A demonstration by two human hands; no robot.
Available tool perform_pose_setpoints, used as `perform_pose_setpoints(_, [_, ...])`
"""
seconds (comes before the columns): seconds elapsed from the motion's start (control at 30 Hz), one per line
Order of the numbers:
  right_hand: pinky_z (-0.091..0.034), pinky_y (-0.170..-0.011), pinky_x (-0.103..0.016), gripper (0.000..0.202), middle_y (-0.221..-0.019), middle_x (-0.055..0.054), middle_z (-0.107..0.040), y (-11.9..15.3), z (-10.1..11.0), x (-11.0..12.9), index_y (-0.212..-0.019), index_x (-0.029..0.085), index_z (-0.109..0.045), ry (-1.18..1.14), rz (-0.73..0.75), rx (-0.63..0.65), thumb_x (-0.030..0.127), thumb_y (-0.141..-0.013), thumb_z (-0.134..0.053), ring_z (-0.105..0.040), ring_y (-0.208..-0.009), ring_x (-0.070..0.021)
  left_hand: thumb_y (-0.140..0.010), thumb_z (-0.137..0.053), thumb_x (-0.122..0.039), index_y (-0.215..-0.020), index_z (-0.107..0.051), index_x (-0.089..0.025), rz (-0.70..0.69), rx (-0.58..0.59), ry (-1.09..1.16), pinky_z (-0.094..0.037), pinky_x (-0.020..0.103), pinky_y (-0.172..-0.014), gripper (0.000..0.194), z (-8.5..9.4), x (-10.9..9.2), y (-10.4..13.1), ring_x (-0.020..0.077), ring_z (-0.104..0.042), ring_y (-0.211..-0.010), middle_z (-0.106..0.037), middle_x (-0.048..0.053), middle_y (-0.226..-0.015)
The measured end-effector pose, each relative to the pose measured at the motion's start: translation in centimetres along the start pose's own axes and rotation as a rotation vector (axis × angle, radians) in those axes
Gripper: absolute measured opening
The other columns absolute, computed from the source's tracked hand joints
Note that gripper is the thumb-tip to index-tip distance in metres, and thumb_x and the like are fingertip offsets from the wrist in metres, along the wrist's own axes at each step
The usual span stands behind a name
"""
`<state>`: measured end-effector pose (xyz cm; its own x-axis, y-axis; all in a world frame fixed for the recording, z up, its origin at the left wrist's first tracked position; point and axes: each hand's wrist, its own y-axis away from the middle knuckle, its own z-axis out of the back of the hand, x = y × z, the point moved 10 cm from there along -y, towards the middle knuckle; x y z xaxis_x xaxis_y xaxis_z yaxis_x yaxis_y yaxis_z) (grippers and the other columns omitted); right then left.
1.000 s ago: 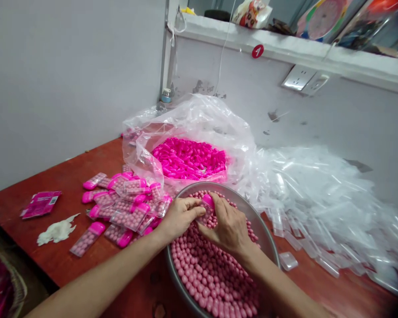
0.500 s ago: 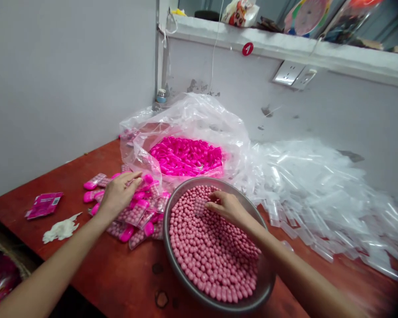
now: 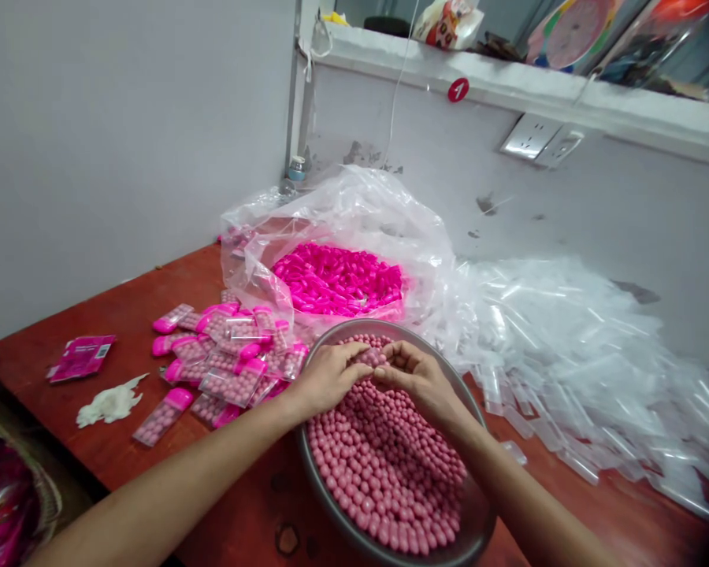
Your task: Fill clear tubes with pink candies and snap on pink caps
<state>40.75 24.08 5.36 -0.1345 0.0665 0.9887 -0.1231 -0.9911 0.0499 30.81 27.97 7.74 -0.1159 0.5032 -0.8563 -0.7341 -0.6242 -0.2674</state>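
Above the far side of a metal bowl (image 3: 305, 465), a small clear plastic case (image 3: 371, 357) filled with pink balls is between my two hands. My left hand (image 3: 331, 378) pinches it from the left with thumb and fingers. On its right side, my right hand (image 3: 417, 379) grips it, fingers bent and thumb near the other thumb. Fingers cover both ends of the case, so whether it has a cap is hidden. Loose pink balls (image 3: 384, 472) fill the bowl below. Left of the bowl lies a heap of filled cases with bright pink caps (image 3: 233, 382).
An open clear bag (image 3: 384, 205) of pink caps (image 3: 336, 279) stands behind the bowl. Empty clear cases (image 3: 567, 354) are heaped at right. On the red table (image 3: 236, 488) lie a pink packet (image 3: 83, 358), a white scrap (image 3: 109, 403) and a single capped case (image 3: 163, 417).
My left hand has moved right, from the capped heap to the case at my right hand. One capped case now lies apart at the heap's front left. The view has shifted slightly.
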Motion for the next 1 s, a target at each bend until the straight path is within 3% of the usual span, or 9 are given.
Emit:
perform_pose_setpoints(0.13, [-0.048, -0.069, -0.029, 0.032, -0.084, -0.002, -0.060, 1.4, -0.2, 1.8, -0.105, 0.022, -0.049, 0.144, 0.120, 0.064, 0.030, -0.076, -0.060, -0.057, -0.078, -0.0151, -0.078, -0.050, -0.022, -0.096, -0.065, -0.014, 0.091, 0.109, 0.293, -0.045, 0.025, -0.071, 0.025, -1.5, 1.5, -0.1, 0.0174, -0.060, -0.079, -0.067, 0.004, -0.089])
perform_pose_setpoints(0.23, [-0.046, -0.069, -0.027, 0.023, -0.086, -0.002, -0.061, 1.9, -0.2, 2.4, -0.102, 0.022, -0.054, 0.390, 0.204, 0.118, 0.028, -0.081, -0.054, -0.057, -0.077, -0.0144, -0.077, -0.051, -0.023, -0.098, -0.066, -0.013, 0.108, 0.165, 0.365, -0.043, 0.023, -0.064, 0.027, -2.2, 1.5, 0.0, 0.0166, -0.059, -0.071, -0.067, 0.004, -0.083])
perform_pose_setpoints(0.4, [-0.041, -0.058, -0.022, 0.009, -0.073, 0.000, -0.061, 2.2, -0.3, 2.2, -0.085, 0.020, -0.054, 0.715, 0.267, 0.151, 0.027, -0.080, -0.054, -0.055, -0.064, -0.0124, -0.077, -0.051, -0.021, -0.082, -0.069, -0.016, 0.023, 0.100, 0.214, -0.040, 0.022, -0.066, 0.020, -1.5, 0.1, 0.0, 0.0169, -0.057, -0.072, -0.067, 0.002, -0.075])
perform_pose_setpoints(0.53, [-0.037, -0.050, -0.020, 0.011, -0.060, 0.002, -0.057, 2.3, -0.6, 1.6, -0.074, 0.019, -0.051, 0.823, 0.242, 0.223, 0.026, -0.083, -0.050, -0.050, -0.053, -0.0102, -0.077, -0.051, -0.020, -0.076, -0.069, -0.017, -0.027, 0.066, 0.131, -0.039, 0.021, -0.064, 0.019, -1.2, -1.0, 0.2, 0.0154, -0.056, -0.066, -0.066, 0.001, -0.069])
perform_pose_setpoints(0.67, [-0.038, -0.049, -0.020, 0.014, -0.060, 0.002, -0.060, 1.5, 0.9, 1.8, -0.076, 0.020, -0.057, 0.881, 0.144, 0.265, 0.034, -0.079, -0.055, -0.054, -0.052, -0.0118, -0.077, -0.051, -0.018, -0.083, -0.070, -0.019, 0.032, -0.067, 0.213, -0.041, 0.023, -0.071, 0.019, 0.1, 0.0, 0.1, 0.0165, -0.058, -0.073, -0.068, 0.001, -0.079])
perform_pose_setpoints(0.83, [-0.045, -0.059, -0.024, 0.026, -0.078, -0.003, -0.068, -4.3, 3.1, 4.7, -0.092, 0.019, -0.063, 0.941, 0.191, 0.070, 0.040, -0.080, -0.052, -0.062, -0.065, -0.0166, -0.076, -0.056, -0.025, -0.094, -0.063, -0.015, 0.237, -0.172, 0.546, -0.046, 0.027, -0.071, 0.022, 0.3, 2.9, 0.3, 0.0178, -0.059, -0.079, -0.065, 0.006, -0.089])
perform_pose_setpoints(1.0, [-0.041, -0.060, -0.022, 0.022, -0.075, -0.003, -0.067, -14.4, -0.7, 3.9, -0.085, 0.018, -0.065, 1.160, 0.242, 0.113, 0.031, -0.083, -0.047, -0.061, -0.068, -0.0155, -0.077, -0.057, -0.029, -0.093, -0.058, -0.014, 0.284, -0.204, 0.850, -0.048, 0.026, -0.067, 0.023, 0.0, 3.5, 0.9, 0.0167, -0.059, -0.076, -0.063, 0.007, -0.085])
